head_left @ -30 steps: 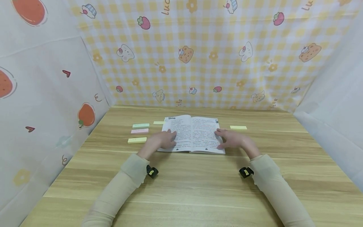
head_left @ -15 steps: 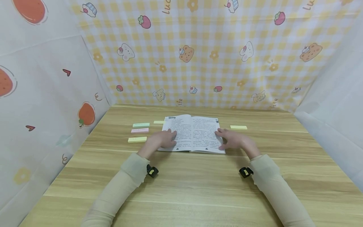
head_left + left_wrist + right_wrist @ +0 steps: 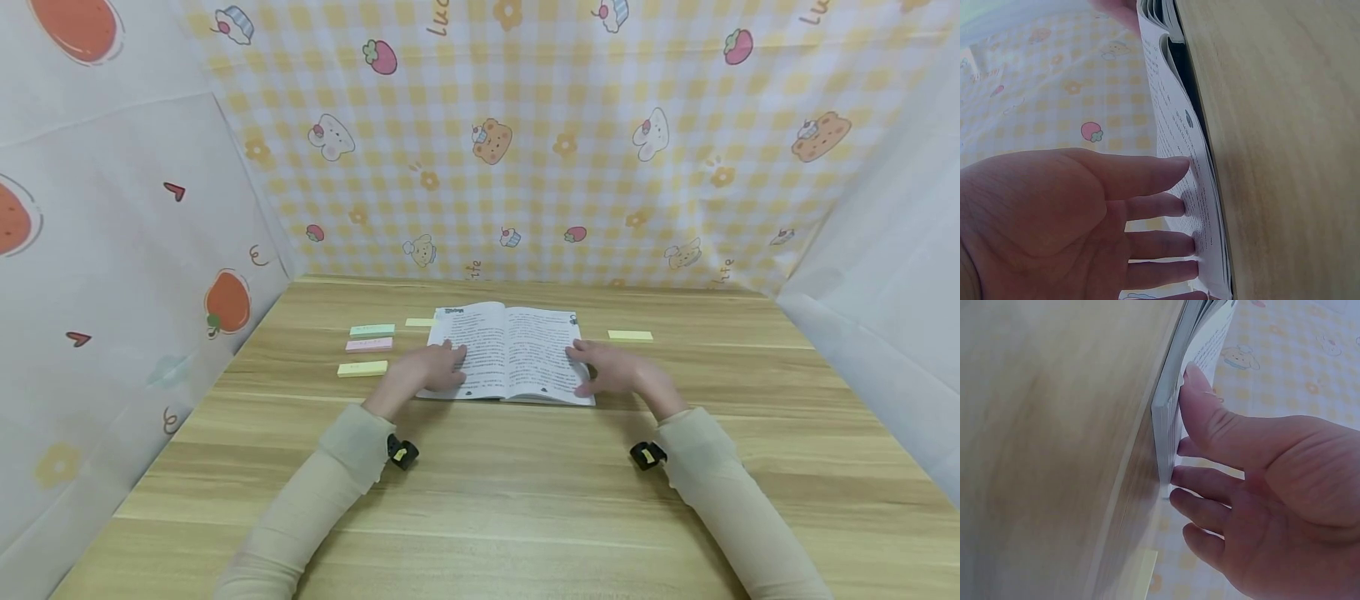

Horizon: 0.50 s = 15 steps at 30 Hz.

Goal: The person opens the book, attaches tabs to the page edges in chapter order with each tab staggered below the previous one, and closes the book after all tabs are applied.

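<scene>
Wood-grain table (image 3: 480, 500): carried an open book (image 3: 517, 350) at its middle, toward the far edge.
Book: lay flat with both printed pages facing up, its spine running from 12 to 6 o'clock.
Left hand (image 3: 427, 371): rested on the left page at the book's 8 o'clock corner; the left wrist view showed its fingers (image 3: 1160, 206) straight and spread, tips pressing the page, grasping nothing.
Right hand (image 3: 618, 371): lay at the book's 4 o'clock corner; the right wrist view showed its fingers (image 3: 1200, 506) extended against the page edges, the thumb on the top page, not clenched.
Sticky-note pads: a green pad (image 3: 372, 330), a pink pad (image 3: 369, 344) and a yellow pad (image 3: 362, 368) sat at 9 o'clock of the book, well apart from the left hand; another yellow strip (image 3: 630, 336) lay at 3 o'clock.
Backdrop: a yellow checked cloth (image 3: 570, 142) with cartoon animals hung beyond the table at 12 o'clock.
</scene>
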{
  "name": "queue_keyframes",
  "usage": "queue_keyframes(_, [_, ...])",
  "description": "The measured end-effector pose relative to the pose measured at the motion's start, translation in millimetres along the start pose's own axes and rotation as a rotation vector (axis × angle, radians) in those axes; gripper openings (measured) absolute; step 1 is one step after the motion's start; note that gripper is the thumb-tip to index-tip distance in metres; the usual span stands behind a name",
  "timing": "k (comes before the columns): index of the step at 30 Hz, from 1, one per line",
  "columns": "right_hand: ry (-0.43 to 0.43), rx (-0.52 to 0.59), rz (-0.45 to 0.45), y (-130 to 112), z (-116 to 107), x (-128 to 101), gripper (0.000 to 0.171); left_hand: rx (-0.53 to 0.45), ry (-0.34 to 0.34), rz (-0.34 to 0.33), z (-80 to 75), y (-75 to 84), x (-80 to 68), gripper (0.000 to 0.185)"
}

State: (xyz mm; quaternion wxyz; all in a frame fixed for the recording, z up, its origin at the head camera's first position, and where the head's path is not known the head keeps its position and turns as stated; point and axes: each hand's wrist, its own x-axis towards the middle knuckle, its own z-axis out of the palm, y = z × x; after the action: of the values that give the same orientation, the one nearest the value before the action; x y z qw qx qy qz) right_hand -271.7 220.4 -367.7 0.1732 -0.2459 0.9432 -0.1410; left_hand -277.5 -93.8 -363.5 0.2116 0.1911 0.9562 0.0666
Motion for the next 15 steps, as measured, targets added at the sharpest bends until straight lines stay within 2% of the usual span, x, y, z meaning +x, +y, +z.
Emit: queue_keyframes(15, [0.024,-0.022,-0.020,-4.7,1.4,0.8,0.078,-0.003,0.002,-0.005,0.7,-0.1,0.1,0.061])
